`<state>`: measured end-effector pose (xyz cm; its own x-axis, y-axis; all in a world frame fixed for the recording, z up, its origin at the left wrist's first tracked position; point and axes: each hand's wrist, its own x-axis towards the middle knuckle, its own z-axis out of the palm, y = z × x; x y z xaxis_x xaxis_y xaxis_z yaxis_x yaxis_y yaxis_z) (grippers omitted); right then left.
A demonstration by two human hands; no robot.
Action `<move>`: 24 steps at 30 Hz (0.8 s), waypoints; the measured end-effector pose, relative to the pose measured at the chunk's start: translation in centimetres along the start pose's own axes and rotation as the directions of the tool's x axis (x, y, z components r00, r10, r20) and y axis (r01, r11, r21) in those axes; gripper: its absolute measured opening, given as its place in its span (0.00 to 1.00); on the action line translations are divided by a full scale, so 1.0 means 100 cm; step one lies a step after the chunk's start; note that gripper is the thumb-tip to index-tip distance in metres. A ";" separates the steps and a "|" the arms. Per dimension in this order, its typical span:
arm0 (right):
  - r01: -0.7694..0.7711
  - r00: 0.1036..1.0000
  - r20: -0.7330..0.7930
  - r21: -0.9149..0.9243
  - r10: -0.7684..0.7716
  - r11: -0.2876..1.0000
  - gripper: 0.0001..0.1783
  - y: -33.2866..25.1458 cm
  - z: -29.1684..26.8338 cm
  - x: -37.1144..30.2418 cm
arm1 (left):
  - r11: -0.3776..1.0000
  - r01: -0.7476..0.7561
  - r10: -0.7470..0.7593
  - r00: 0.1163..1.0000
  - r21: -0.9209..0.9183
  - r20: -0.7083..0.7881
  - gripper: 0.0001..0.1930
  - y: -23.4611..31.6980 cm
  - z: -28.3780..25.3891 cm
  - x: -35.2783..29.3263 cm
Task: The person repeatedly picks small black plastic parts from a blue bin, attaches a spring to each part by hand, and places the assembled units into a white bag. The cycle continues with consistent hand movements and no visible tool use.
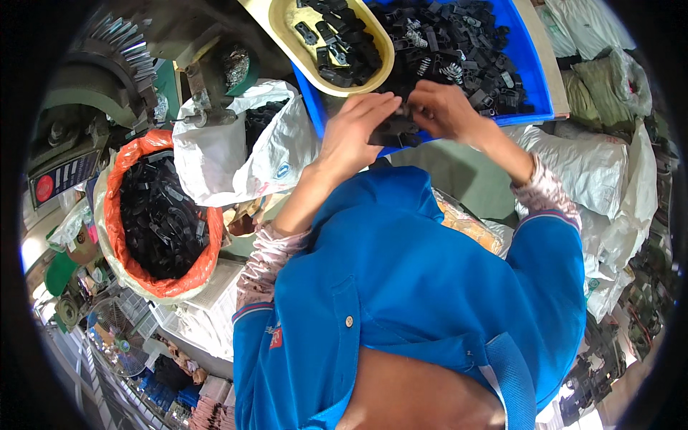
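My left hand (351, 129) curls around a black plastic piece (396, 134) at the near edge of a blue tray (542, 86). Close beside it on the right, my right hand (446, 113) has its fingers bent in a pinch against that piece. Whatever small part sits between the right fingertips is hidden. Beyond both hands, the tray holds a heap of black plastic parts (487, 61) with a few metal springs (451, 72) among them. A yellow oval tub (388, 54) overlaps the tray's left side, with more black pieces inside.
To the left stand an orange-lined sack (215, 240) full of black parts and a white bag (215, 161) with dark pieces. A metal machine (107, 86) rises at the far left. White sacks (577, 168) are piled on the right. A fan (118, 333) shows at lower left.
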<state>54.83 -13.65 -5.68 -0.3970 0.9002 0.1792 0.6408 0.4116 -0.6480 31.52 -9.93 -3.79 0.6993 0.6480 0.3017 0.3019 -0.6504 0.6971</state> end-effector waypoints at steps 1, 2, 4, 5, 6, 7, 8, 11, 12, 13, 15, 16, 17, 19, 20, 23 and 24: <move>-0.060 0.998 0.034 0.125 0.056 0.990 0.06 -0.016 -0.004 -0.003 | 0.999 0.024 -0.022 0.997 -0.029 0.076 0.24 0.001 0.002 -0.002; -0.122 0.991 0.075 0.246 0.106 0.961 0.05 -0.028 -0.008 -0.006 | 0.997 0.051 -0.042 0.987 -0.056 0.152 0.25 0.001 0.004 -0.003; -0.239 0.971 0.049 0.277 0.234 0.931 0.05 -0.028 -0.012 -0.011 | 0.985 0.143 -0.128 0.980 -0.093 0.154 0.22 0.000 0.006 -0.005; -0.261 0.963 -0.003 0.262 0.271 0.929 0.06 -0.013 -0.013 -0.013 | 0.962 0.248 -0.229 0.961 -0.118 0.152 0.21 0.003 0.006 -0.007; -0.289 0.948 -0.061 0.243 0.312 0.926 0.07 0.003 -0.018 -0.017 | 0.928 0.342 -0.320 0.934 -0.148 0.156 0.20 0.006 0.005 -0.008; -0.276 0.937 -0.246 -0.086 0.248 0.957 0.08 0.028 -0.022 -0.019 | 0.872 0.464 -0.444 0.884 -0.158 0.143 0.20 0.009 0.002 -0.007; -0.371 0.887 -0.338 -0.120 0.314 0.921 0.08 0.039 -0.027 -0.019 | 0.779 0.497 -0.467 0.867 -0.382 0.174 0.20 0.008 0.006 -0.006; -0.457 0.887 -0.262 -0.374 0.380 0.807 0.12 0.064 -0.027 -0.011 | 0.407 0.482 -0.498 0.829 -0.776 0.254 0.22 0.003 0.011 -0.001; -0.450 0.891 -0.224 -0.541 0.395 0.711 0.14 0.077 -0.017 -0.015 | 0.368 0.478 -0.503 0.824 -0.798 0.261 0.22 0.008 0.008 0.004; -0.435 0.897 -0.197 -0.558 0.396 0.707 0.15 0.081 -0.011 -0.012 | 0.331 0.468 -0.515 0.817 -0.819 0.259 0.22 0.011 0.006 0.007; -0.430 0.899 -0.247 -0.342 0.361 0.835 0.15 0.073 -0.013 -0.023 | 0.332 0.458 -0.522 0.818 -0.825 0.244 0.21 0.009 0.006 0.004; -0.408 0.899 -0.268 -0.226 0.347 0.884 0.15 0.070 -0.016 -0.026 | 0.330 0.452 -0.530 0.815 -0.829 0.234 0.21 0.009 0.006 0.003; -0.408 0.880 -0.320 -0.131 0.351 0.904 0.16 0.074 -0.021 -0.025 | 0.354 0.447 -0.533 0.818 -0.821 0.215 0.20 0.008 0.006 0.006; -0.486 0.821 -0.297 0.083 0.487 0.870 0.18 0.077 -0.026 -0.031 | 0.369 0.410 -0.518 0.836 -0.834 0.182 0.20 0.009 0.011 0.010; -0.543 0.775 -0.239 0.222 0.586 0.810 0.18 0.074 -0.026 -0.037 | 0.373 0.412 -0.523 0.833 -0.832 0.178 0.19 0.009 0.015 0.010; -0.398 0.785 -0.141 0.633 0.604 0.664 0.17 0.061 -0.034 -0.038 | 0.386 0.407 -0.554 0.820 -0.828 0.145 0.18 0.013 0.020 0.011; -0.361 0.795 -0.092 0.721 0.599 0.591 0.17 0.049 -0.038 -0.038 | 0.396 0.390 -0.559 0.821 -0.831 0.119 0.18 0.014 0.021 0.011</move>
<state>62.01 -14.48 -6.72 0.1288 0.9757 -0.1775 0.0480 -0.1849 -0.9816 34.07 -10.91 -3.81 0.4820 0.8483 -0.2194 -0.1462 0.3247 0.9344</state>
